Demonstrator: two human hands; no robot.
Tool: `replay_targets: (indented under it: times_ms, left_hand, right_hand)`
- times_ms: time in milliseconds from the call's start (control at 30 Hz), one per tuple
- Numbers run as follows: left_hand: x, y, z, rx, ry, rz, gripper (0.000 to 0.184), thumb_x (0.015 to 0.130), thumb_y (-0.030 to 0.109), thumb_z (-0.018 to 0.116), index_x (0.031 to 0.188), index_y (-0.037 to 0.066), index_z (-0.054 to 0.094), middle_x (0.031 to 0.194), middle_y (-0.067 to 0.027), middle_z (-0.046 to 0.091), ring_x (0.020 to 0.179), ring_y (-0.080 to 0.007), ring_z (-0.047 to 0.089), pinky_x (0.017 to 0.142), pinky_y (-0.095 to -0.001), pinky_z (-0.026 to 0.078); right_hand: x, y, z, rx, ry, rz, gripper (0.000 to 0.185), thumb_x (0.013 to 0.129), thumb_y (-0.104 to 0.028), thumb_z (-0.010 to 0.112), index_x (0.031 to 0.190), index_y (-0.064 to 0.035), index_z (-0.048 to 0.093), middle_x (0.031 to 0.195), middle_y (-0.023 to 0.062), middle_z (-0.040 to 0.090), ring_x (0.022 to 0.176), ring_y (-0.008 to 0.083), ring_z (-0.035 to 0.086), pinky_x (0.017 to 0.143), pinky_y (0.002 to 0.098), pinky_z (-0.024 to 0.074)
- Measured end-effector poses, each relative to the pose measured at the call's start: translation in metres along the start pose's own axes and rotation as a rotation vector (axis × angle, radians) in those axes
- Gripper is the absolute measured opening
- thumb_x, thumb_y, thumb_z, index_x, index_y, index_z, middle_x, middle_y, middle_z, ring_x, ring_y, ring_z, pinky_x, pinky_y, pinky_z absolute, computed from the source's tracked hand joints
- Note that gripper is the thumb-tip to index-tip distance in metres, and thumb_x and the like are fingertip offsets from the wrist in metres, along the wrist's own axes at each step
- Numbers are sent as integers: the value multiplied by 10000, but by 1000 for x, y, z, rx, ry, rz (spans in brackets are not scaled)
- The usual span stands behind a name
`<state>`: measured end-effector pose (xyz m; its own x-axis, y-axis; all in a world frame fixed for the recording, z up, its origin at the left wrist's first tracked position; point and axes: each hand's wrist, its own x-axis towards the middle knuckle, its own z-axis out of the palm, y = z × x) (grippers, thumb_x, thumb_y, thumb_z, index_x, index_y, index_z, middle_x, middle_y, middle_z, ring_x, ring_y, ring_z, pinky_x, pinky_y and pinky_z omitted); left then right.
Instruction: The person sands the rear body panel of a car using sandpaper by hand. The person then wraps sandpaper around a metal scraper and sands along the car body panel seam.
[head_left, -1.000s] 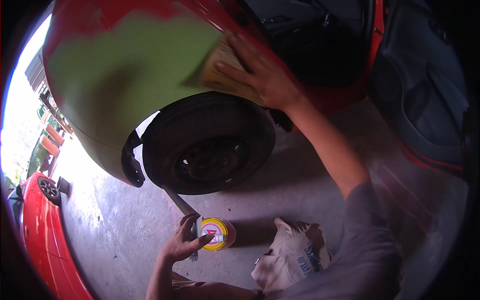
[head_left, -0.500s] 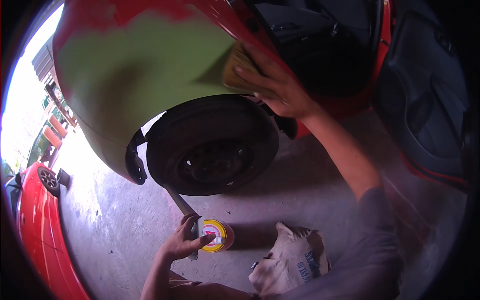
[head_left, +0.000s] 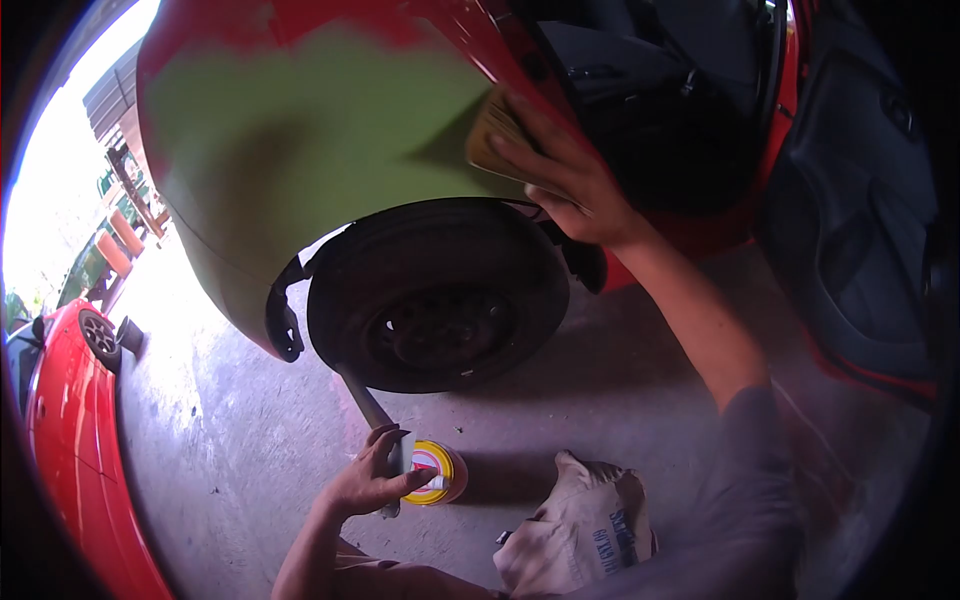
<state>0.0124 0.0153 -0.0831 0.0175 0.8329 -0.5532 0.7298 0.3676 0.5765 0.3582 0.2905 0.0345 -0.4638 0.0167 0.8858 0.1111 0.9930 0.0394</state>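
My right hand (head_left: 575, 180) is closed round a tan, folded piece of sandpaper (head_left: 492, 135), pressed to the greenish fender (head_left: 330, 130) just above the wheel arch, near the open door. Low in the view, my left hand (head_left: 365, 482) grips a pale flat plate (head_left: 403, 453) between fingers and thumb. Its thumb reaches over a yellow-rimmed tin (head_left: 445, 455) on the floor. A long grey strip (head_left: 368, 402) runs from the tyre (head_left: 435, 295) towards this hand; whether they touch I cannot tell.
The red car's open door (head_left: 850, 220) stands at the right. On the floor by my legs lies a crumpled beige printed bag (head_left: 570, 530). Another red car (head_left: 85, 430) is parked at the left, with a dark bucket (head_left: 130, 335) near its wheel.
The whole view has shifted, so the car sits slightly further right and lower. My right hand keeps the sandpaper on the fender; my left hand stays by the tin.
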Motion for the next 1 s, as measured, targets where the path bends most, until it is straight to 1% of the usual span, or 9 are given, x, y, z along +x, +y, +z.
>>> replay_targets:
  times_ms: [100, 267, 333, 400, 500, 667, 767, 800, 1000]
  left_hand:
    - [0, 0, -1, -22, 0, -4, 1537, 581, 988, 724, 1670, 5, 267, 1735, -281, 228, 1574, -470, 349, 1225, -595, 418]
    - [6, 5, 6, 18, 0, 7, 1507, 594, 976, 726, 1667, 14, 284, 1736, -273, 233, 1569, -468, 359, 1223, -587, 426]
    - [6, 6, 7, 25, -4, 18, 1489, 607, 972, 721, 1663, 14, 292, 1733, -276, 237, 1563, -469, 368, 1222, -581, 429]
    - [7, 5, 8, 32, -6, 28, 1475, 617, 967, 719, 1659, 10, 299, 1726, -280, 246, 1557, -470, 377, 1221, -577, 433]
    - [7, -1, 7, 29, -3, 29, 1459, 632, 956, 723, 1650, -2, 308, 1711, -287, 269, 1548, -470, 390, 1218, -577, 437]
    - [10, 3, 10, 26, 3, 25, 1429, 647, 923, 752, 1632, -20, 324, 1682, -293, 318, 1536, -472, 406, 1213, -584, 441]
    - [9, 5, 12, 51, 0, 23, 1227, 781, 785, 770, 1655, 38, 341, 1711, -246, 302, 1538, -459, 408, 1209, -549, 455]
    - [8, 6, 13, 53, -2, 16, 1226, 781, 787, 768, 1655, 41, 341, 1713, -246, 300, 1540, -459, 405, 1211, -554, 452]
    - [6, 11, 15, 61, -25, 2, 1222, 779, 791, 760, 1659, 55, 338, 1721, -244, 288, 1554, -461, 383, 1219, -570, 440]
  right_hand:
    - [10, 3, 0, -14, 0, -5, 526, 1044, -154, 644, 1567, -133, 585, 1740, 218, 332, 1602, 396, 347, 1300, 473, 292]
    - [111, 19, 26, 21, 97, -13, 496, 1072, -220, 638, 1564, -184, 588, 1744, 203, 323, 1593, 376, 364, 1304, 475, 297]
    - [110, 20, 26, 68, 106, -3, 491, 1075, -218, 637, 1563, -195, 589, 1742, 202, 328, 1592, 372, 365, 1300, 473, 304]
    - [88, 10, 17, 110, 68, 2, 512, 1058, -168, 646, 1567, -186, 592, 1734, 204, 351, 1603, 369, 353, 1288, 463, 321]
    - [18, 5, 1, -82, -17, -20, 538, 1039, -146, 669, 1568, -206, 591, 1740, 207, 335, 1600, 388, 353, 1282, 462, 331]
    - [-93, 24, -14, -189, -135, 21, 704, 939, -110, 745, 1599, -257, 548, 1774, 215, 231, 1615, 458, 276, 1285, 535, 328]
    - [-134, 27, -25, -222, -189, 79, 817, 861, -85, 804, 1610, -266, 532, 1775, 244, 200, 1619, 492, 239, 1286, 563, 312]
    - [-148, 27, -27, -225, -207, 105, 856, 834, -79, 824, 1614, -268, 526, 1774, 255, 191, 1621, 501, 228, 1287, 571, 308]
    - [-214, 41, -15, -347, -199, 104, 899, 829, -149, 821, 1645, -304, 476, 1779, 268, 151, 1620, 521, 215, 1283, 585, 304]
